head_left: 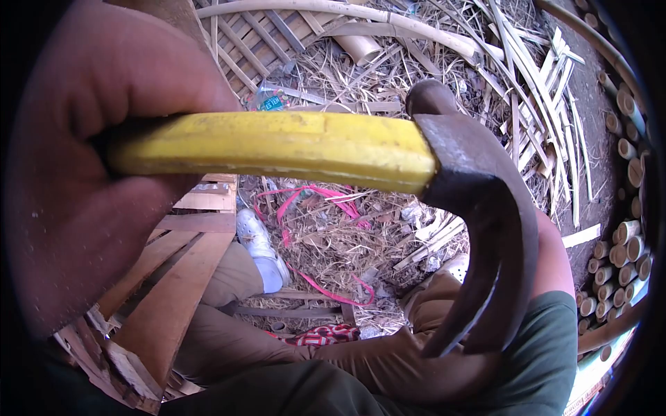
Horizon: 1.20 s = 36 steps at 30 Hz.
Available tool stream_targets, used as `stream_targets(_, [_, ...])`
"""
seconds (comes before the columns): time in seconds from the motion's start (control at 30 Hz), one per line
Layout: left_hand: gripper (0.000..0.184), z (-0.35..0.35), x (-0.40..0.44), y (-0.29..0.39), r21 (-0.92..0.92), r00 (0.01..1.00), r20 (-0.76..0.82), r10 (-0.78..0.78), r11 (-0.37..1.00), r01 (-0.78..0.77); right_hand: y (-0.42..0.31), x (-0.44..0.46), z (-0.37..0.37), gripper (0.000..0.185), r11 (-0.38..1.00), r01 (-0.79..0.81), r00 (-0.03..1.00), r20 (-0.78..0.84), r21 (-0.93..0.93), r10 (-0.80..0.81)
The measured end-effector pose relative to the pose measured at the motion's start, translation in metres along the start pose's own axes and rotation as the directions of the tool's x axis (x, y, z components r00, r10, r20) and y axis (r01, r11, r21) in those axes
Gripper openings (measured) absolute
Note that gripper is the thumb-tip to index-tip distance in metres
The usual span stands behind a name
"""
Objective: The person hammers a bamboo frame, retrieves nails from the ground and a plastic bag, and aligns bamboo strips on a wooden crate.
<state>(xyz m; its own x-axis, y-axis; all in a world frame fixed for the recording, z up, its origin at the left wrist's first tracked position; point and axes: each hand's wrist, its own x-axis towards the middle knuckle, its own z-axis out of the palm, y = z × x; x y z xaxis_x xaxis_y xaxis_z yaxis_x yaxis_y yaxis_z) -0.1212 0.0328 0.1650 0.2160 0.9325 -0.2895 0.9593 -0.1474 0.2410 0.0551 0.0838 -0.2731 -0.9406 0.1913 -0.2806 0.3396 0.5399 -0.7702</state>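
Note:
Close to the camera, my left hand (104, 159) is wrapped round the yellow handle of a claw hammer (277, 147). The hammer lies across the view, its dark metal head on the right. Its round face points up and the split claw curves down towards my lap. Below my left hand is a structure of wooden slats (173, 298), touching or beside my leg. On the right a bare part of my right arm (553, 256) shows above a green sleeve, partly behind the hammer head. My right hand itself does not show.
Straw and shavings litter the ground, with pink string (319, 284) and a plastic cup or bottle (269, 98). A woven slat panel (257, 41) and long split strips (538, 90) lie beyond. Bamboo poles (628, 232) are stacked at right. My legs (243, 340) are below.

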Motion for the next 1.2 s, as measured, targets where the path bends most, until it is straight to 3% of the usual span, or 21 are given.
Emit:
stream_targets(0.03, [0.011,-0.001,0.001,0.000,0.003,1.000,0.003,0.001,1.000,-0.001,0.019,0.021,0.028,0.021,0.984,-0.140,0.987,0.067,-0.108,0.148])
stream_targets(0.13, [0.011,0.000,0.000,0.001,0.005,1.000,0.013,-0.008,1.000,0.008,0.036,0.039,0.064,0.018,0.921,-0.286,0.938,0.119,-0.264,0.325])
stream_targets(0.3, [0.011,-0.001,-0.001,0.000,0.014,0.999,0.003,-0.032,0.999,0.032,0.023,0.025,0.042,0.015,0.917,-0.225,0.965,0.057,-0.330,0.257])
stream_targets(0.53, [0.010,0.001,0.002,0.001,0.004,0.999,0.028,-0.019,1.000,0.019,0.020,0.015,0.019,0.013,0.942,-0.182,0.982,-0.007,-0.283,0.188])
stream_targets(0.73, [0.010,0.000,0.001,0.003,0.001,0.998,0.045,-0.033,0.999,0.033,0.026,0.004,-0.014,0.013,0.982,-0.170,0.985,-0.053,-0.078,0.166])
stream_targets(0.8, [0.009,0.000,0.003,0.005,-0.004,0.997,0.062,-0.036,0.999,0.036,0.030,-0.004,-0.024,0.014,0.972,-0.187,0.981,-0.033,0.141,0.193])
stream_targets(0.87, [0.009,-0.002,0.004,0.007,-0.019,0.995,0.092,-0.037,0.999,0.039,0.031,-0.014,-0.033,0.010,0.859,-0.176,0.979,-0.003,0.481,0.202])
stream_targets(0.97, [0.010,-0.009,0.007,0.008,-0.097,0.988,0.156,0.005,0.995,0.011,0.026,-0.026,-0.046,0.007,0.753,-0.138,0.984,-0.001,0.643,0.181])
stream_targets(1.13, [0.022,-0.014,0.008,0.002,-0.149,0.975,0.214,0.061,0.988,-0.029,0.019,-0.034,-0.071,0.008,0.772,-0.022,0.994,-0.070,0.635,0.085])
stream_targets(1.2, [0.022,-0.011,0.006,0.006,-0.058,0.975,0.221,-0.031,0.997,0.045,0.010,-0.041,-0.084,0.008,0.721,0.006,0.995,-0.077,0.693,0.065])
